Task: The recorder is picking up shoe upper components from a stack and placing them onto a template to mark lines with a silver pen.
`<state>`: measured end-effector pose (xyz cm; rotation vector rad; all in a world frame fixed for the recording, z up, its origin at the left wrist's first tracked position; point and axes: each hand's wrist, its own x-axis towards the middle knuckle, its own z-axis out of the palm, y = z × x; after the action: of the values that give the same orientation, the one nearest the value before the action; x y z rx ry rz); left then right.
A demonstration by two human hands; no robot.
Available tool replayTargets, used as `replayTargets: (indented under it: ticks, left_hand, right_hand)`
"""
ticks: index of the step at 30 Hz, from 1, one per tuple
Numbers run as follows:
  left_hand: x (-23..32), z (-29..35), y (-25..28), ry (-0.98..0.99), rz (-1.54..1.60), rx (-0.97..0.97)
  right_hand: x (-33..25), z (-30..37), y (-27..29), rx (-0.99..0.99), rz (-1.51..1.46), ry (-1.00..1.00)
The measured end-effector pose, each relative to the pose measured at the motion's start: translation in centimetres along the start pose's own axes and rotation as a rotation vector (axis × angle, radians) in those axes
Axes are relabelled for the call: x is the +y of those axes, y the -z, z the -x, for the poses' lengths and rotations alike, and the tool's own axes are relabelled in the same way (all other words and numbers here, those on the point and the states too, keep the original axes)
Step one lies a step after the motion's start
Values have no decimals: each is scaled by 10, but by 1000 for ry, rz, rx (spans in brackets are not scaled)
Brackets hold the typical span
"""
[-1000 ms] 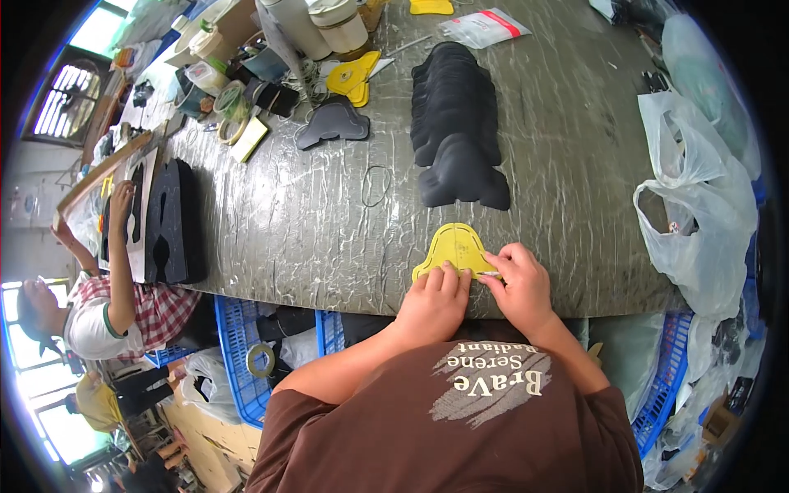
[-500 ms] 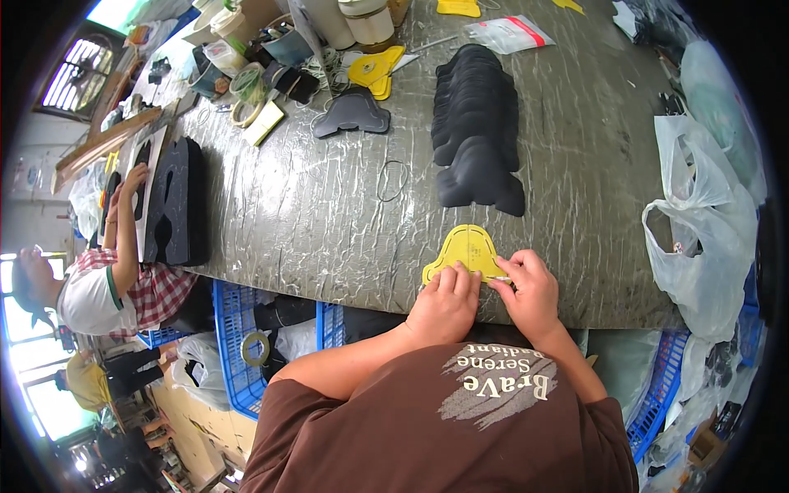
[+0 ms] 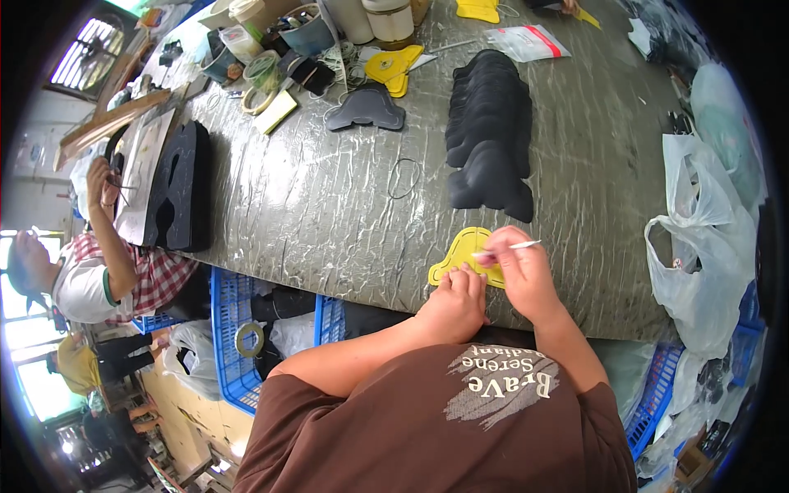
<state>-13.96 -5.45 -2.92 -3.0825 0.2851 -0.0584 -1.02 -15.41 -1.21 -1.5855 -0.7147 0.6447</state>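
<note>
Head view: The yellow template [image 3: 464, 251] lies flat at the near edge of the tabletop [image 3: 329, 205], directly in front of the person. The left hand [image 3: 454, 300] presses down on the near edge of the template, fingers flat and closed around nothing. The right hand [image 3: 518, 267] is raised over the template's right side, fingers pinched shut on a thin white pen [image 3: 516, 245] whose free end points right. Whether the pen touches the template cannot be told.

Just beyond the template, a stack of black cutouts [image 3: 491, 123] runs toward the far edge. A rubber band [image 3: 403, 177] lies left of the stack near the tabletop centre. A single grey cutout [image 3: 366, 109] and 1 more yellow piece [image 3: 394, 66] sit further back. A white plastic bag [image 3: 699, 238] stands at the right edge. At the left edge, another person's hand [image 3: 100, 177] rests beside a black foam sheet [image 3: 181, 189].
</note>
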Motion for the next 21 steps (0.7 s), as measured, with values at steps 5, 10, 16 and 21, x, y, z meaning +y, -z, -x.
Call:
replayTargets:
  ticks: [5, 10, 16, 21]
  left_hand:
    - [0, -2, 2, 1, 48, -66]
    - [-1, 2, -1, -15, 21, 10]
    - [-3, 2, -1, -11, 24, -13]
    - [-1, 2, -3, -5, 12, 13]
  right_hand:
    - [0, -5, -11, -66, -53, -9]
    - [-3, -5, 10, 110, -218, -123]
    - [6, -3, 28, 49, -358, -3]
    - [-5, -10, 17, 34, 96, 52]
